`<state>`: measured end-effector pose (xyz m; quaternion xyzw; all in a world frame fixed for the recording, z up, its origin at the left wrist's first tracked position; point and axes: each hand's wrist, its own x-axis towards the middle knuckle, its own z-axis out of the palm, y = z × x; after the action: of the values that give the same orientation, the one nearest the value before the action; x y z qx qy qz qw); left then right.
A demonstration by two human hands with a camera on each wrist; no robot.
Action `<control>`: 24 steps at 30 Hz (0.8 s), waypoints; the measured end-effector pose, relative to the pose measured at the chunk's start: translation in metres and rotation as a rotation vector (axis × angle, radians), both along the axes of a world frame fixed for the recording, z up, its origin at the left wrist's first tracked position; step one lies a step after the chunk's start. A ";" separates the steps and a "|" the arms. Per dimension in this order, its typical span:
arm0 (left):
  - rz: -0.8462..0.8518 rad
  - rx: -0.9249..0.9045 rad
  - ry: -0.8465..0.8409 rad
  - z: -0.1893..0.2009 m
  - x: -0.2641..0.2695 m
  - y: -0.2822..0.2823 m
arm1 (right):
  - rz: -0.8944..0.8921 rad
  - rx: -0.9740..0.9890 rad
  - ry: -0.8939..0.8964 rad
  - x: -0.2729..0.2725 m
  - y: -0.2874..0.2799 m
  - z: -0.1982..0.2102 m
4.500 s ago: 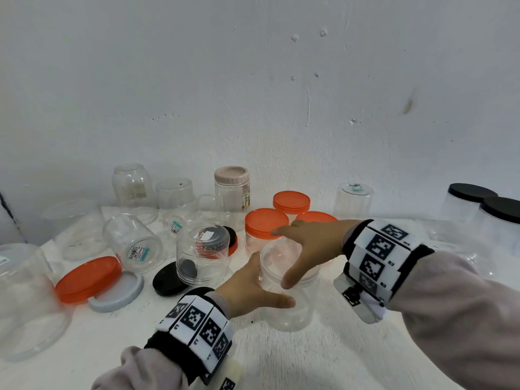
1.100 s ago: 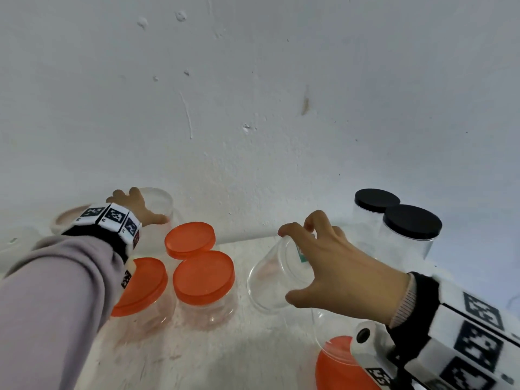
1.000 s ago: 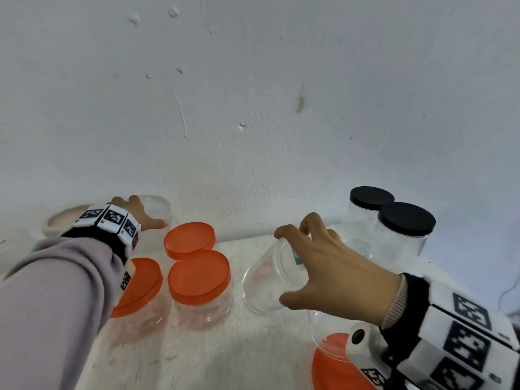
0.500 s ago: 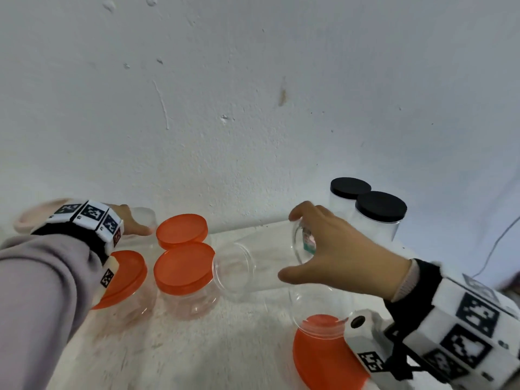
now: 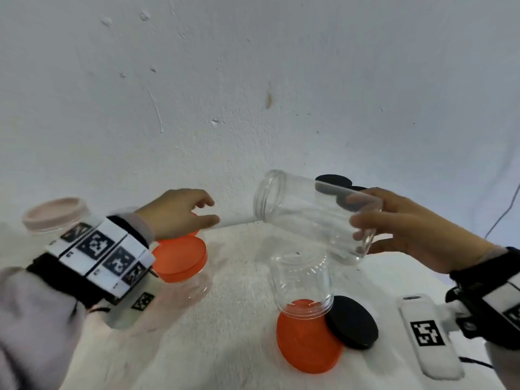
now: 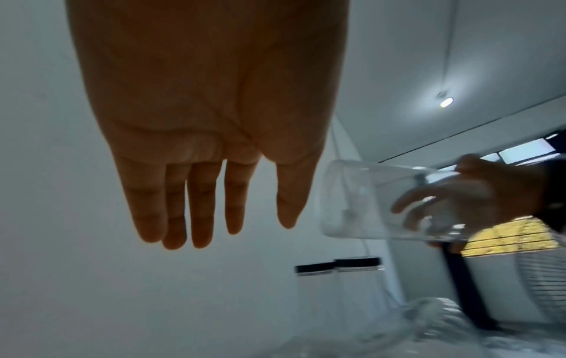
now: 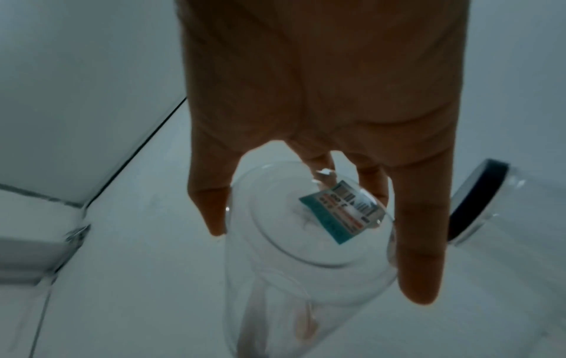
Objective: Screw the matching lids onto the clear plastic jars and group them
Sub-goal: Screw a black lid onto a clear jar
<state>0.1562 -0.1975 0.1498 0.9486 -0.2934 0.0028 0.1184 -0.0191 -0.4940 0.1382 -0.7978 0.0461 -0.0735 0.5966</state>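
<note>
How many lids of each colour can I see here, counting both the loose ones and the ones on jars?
Orange lids: 3
Black lids: 3
Pink lid: 1
Total: 7 lids in view; the left sleeve may hide more.

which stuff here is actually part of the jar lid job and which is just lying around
Part of the job:
- lidless jar held by the right hand
- left hand, holding nothing
- upside-down jar
- loose orange lid
- loose black lid
- orange-lidded jar

Just lying about:
- white tagged device
</note>
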 end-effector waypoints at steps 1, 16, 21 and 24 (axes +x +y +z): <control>-0.055 -0.036 -0.014 -0.005 -0.013 -0.008 | -0.004 0.046 -0.015 -0.004 -0.007 -0.001; -0.697 0.297 -0.045 -0.095 -0.120 -0.162 | -0.101 0.313 0.097 -0.005 -0.054 -0.036; -0.658 0.550 -0.241 -0.120 -0.124 -0.183 | -0.050 0.374 0.166 -0.005 -0.053 -0.044; -0.625 0.637 -0.265 -0.130 -0.127 -0.188 | -0.023 0.355 0.190 -0.002 -0.054 -0.048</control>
<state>0.0296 -0.3852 0.0195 0.7955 -0.5638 -0.0022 -0.2222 -0.0210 -0.5484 0.0898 -0.6827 0.1237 0.0046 0.7201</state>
